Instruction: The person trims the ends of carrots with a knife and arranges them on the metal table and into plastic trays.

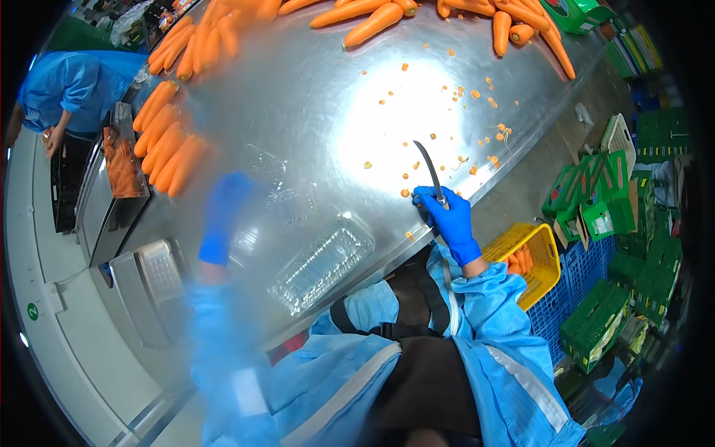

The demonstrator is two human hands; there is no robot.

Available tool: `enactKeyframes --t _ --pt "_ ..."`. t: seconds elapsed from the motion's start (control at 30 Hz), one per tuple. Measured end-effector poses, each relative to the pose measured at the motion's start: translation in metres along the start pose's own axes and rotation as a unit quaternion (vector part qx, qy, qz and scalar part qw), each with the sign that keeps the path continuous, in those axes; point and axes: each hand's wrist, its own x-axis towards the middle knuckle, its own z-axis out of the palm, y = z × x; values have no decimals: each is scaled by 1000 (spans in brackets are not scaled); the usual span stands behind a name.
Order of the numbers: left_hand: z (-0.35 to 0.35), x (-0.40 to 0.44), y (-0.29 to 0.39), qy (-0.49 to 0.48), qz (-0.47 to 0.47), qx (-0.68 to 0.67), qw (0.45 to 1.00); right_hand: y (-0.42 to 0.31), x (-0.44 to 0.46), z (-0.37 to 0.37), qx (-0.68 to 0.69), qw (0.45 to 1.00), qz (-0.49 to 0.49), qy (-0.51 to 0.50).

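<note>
My right hand (451,222), in a blue glove, is closed around the handle of a knife with a curved blade (427,162), its tip pointing away from me over the steel table. My left hand (227,212), also blue-gloved, is over the table's left part; a blur hides its fingers. Just beyond it lie bundled carrots (165,141) in rows. A transparent plastic tray (324,262) rests near the table's front edge, between my hands. Fainter transparent packaging (287,190) lies beyond that tray. Small carrot trimmings (462,94) are scattered past the knife.
Loose carrots (376,24) line the far side of the steel table (298,89). A yellow crate (547,268) holding carrots stands at lower right, near green boxes (607,197) and a blue crate (577,287). On the left, a person in blue (78,82) works beside a scale (156,272).
</note>
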Motion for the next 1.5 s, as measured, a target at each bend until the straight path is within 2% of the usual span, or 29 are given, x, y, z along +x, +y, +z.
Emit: enactKeyframes --t 0.07,0.17,0.27,0.33,0.37,0.4,0.47,0.57,0.67,0.73,0.8,0.87,0.97,1.07,1.17,1.27,1.37,1.43,1.5 --pt "-13 17 6 41 -17 38 998 -5 -1 -1 -23 1000 10 6" --pt "-24 55 -66 106 99 311 939 20 5 -1 -96 993 -56 34" --pt "-25 83 -66 131 -9 235 963 -1 0 2 -97 994 -37 28" --pt "-24 100 -70 64 -49 326 942 4 1 2 -104 992 -61 32" --pt "-22 107 -71 29 -71 372 925 8 2 1 -140 989 -44 27" --pt "-17 111 -62 33 -95 314 944 -10 1 2 -172 985 7 16" --pt "-6 123 -30 37 -118 216 969 1 5 7 -16 999 42 7" --pt "13 152 11 43 -70 132 988 -50 34 0 -48 985 145 -77" --pt "35 181 39 46 -9 76 996 -61 99 5 -101 982 -145 -71" --pt "55 209 54 53 22 46 997 -89 150 14 -205 949 -229 -66" --pt "80 250 67 61 50 18 997 -106 203 33 -222 932 -280 -64" --pt "104 291 79 65 78 -13 995 -153 239 49 -220 952 -157 -142" --pt "136 344 95 69 118 -6 991 -140 304 77 -226 912 -330 -90" --pt "164 383 83 105 195 67 973 -142 338 86 -230 933 -253 -115" --pt "179 402 73 89 131 63 985 -124 364 89 -260 915 -287 -110" --pt "170 390 84 23 100 170 980 -105 380 80 -318 881 -322 -134" --pt "155 340 122 55 147 98 983 -142 344 47 -280 875 -385 -90" --pt "147 316 123 127 195 68 970 -161 316 22 -155 931 -327 -49" --pt "136 293 134 181 204 23 962 -171 291 2 -23 962 -270 -17"
